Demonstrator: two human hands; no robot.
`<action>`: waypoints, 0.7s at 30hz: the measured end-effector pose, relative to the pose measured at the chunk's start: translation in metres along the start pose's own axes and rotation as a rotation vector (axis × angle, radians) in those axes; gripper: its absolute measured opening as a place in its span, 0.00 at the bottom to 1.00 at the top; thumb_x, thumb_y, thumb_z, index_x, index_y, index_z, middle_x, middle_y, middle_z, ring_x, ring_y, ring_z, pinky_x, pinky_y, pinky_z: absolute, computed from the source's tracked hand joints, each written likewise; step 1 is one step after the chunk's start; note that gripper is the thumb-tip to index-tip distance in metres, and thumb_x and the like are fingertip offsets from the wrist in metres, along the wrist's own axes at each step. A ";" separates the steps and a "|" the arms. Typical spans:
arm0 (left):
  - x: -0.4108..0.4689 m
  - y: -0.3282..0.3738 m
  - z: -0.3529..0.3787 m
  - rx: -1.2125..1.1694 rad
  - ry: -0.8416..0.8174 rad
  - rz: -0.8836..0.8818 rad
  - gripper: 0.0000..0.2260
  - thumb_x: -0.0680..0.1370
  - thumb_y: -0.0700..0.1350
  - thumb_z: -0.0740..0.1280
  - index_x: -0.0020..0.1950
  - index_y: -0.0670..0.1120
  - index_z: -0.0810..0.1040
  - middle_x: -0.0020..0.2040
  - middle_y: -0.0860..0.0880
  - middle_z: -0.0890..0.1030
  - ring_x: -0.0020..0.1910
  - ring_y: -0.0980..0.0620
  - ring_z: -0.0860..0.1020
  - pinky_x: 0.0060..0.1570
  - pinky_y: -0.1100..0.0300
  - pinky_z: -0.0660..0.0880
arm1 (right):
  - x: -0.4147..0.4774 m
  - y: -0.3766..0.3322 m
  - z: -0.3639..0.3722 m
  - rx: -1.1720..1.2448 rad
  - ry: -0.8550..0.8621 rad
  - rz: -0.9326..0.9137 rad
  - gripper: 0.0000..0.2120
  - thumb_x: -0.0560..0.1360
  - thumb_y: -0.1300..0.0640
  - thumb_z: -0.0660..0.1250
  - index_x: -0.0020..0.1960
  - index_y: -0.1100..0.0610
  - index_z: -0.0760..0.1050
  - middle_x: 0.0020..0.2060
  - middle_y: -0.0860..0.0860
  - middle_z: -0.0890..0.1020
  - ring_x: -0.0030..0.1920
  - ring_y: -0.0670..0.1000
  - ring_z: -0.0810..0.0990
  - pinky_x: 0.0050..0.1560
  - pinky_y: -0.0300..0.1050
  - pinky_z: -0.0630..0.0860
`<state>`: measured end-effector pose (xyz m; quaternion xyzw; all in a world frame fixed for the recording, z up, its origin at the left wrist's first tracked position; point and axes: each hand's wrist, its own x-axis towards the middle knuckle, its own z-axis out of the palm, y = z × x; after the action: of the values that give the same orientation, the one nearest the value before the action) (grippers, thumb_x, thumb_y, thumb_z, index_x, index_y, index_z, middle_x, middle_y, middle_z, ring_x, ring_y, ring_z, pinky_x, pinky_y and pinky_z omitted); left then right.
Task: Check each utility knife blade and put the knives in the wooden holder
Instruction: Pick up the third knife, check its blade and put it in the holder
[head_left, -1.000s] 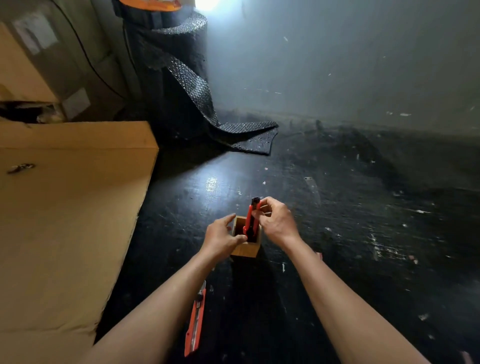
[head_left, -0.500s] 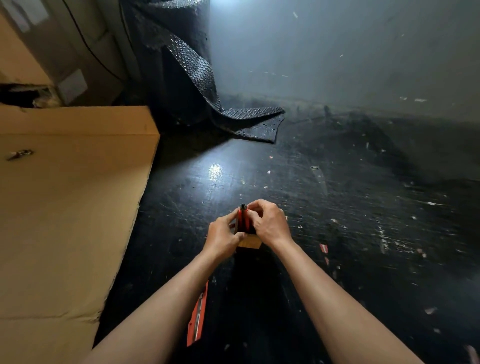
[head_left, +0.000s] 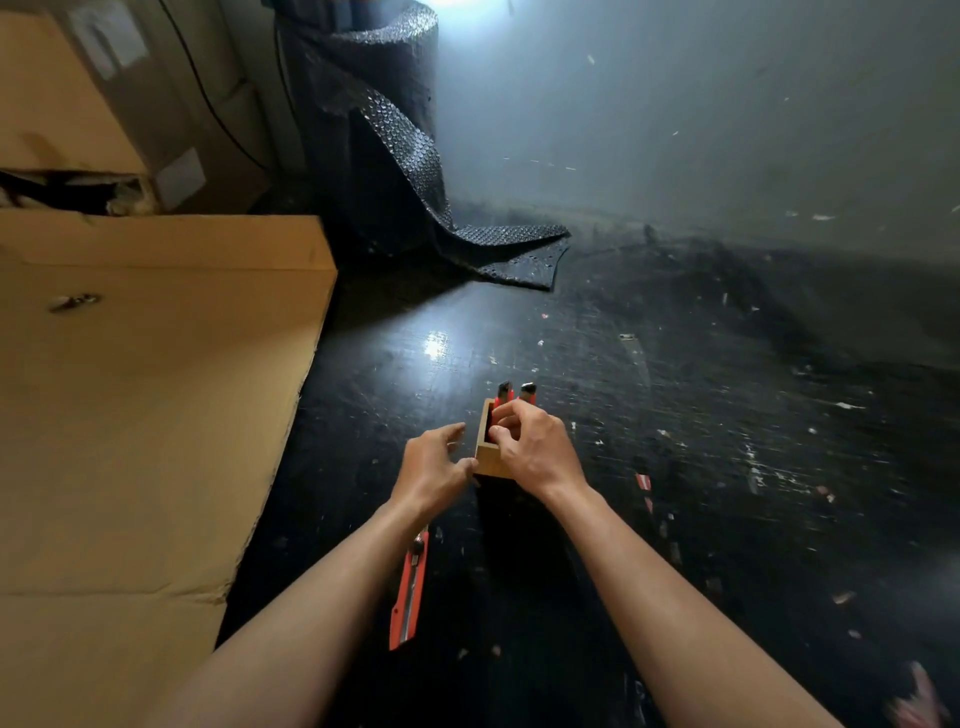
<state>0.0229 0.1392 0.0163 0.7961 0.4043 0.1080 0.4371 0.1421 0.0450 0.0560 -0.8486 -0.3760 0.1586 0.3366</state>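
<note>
Right hand (head_left: 535, 447): fingers curled over the wooden holder (head_left: 491, 457) mouth, grip on contents indeterminate. Left hand (head_left: 434, 467): fingers loosely spread, thumb touching holder's near corner. 2 knives (head_left: 514, 395) stand inside. 1 orange knife (head_left: 410, 592) lies under left forearm, beside cardboard (head_left: 145, 415).

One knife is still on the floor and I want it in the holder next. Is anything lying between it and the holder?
Only the left forearm crosses above the loose knife; the left hand touches the wooden holder. Otherwise bare floor between them.
</note>
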 end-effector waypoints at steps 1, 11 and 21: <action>-0.007 -0.005 -0.004 0.024 0.000 0.008 0.29 0.74 0.43 0.77 0.74 0.44 0.73 0.69 0.44 0.79 0.67 0.48 0.79 0.67 0.52 0.76 | -0.007 -0.001 0.005 -0.002 -0.024 0.001 0.09 0.78 0.55 0.69 0.56 0.55 0.81 0.50 0.52 0.87 0.50 0.52 0.85 0.52 0.53 0.83; -0.077 -0.068 -0.031 0.109 -0.033 -0.073 0.18 0.76 0.43 0.73 0.66 0.44 0.82 0.59 0.47 0.86 0.56 0.52 0.84 0.57 0.60 0.78 | -0.078 -0.009 0.071 -0.134 -0.266 0.088 0.12 0.78 0.52 0.68 0.60 0.54 0.80 0.55 0.53 0.85 0.54 0.54 0.83 0.55 0.53 0.81; -0.116 -0.108 -0.015 0.032 -0.186 -0.238 0.13 0.75 0.39 0.75 0.57 0.49 0.86 0.51 0.53 0.87 0.51 0.57 0.83 0.52 0.64 0.79 | -0.142 0.001 0.124 0.097 -0.532 0.376 0.08 0.78 0.57 0.69 0.56 0.50 0.78 0.48 0.48 0.83 0.46 0.47 0.84 0.50 0.50 0.84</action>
<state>-0.1197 0.0948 -0.0382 0.7560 0.4551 -0.0252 0.4697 -0.0167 -0.0052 -0.0317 -0.8149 -0.2797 0.4518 0.2314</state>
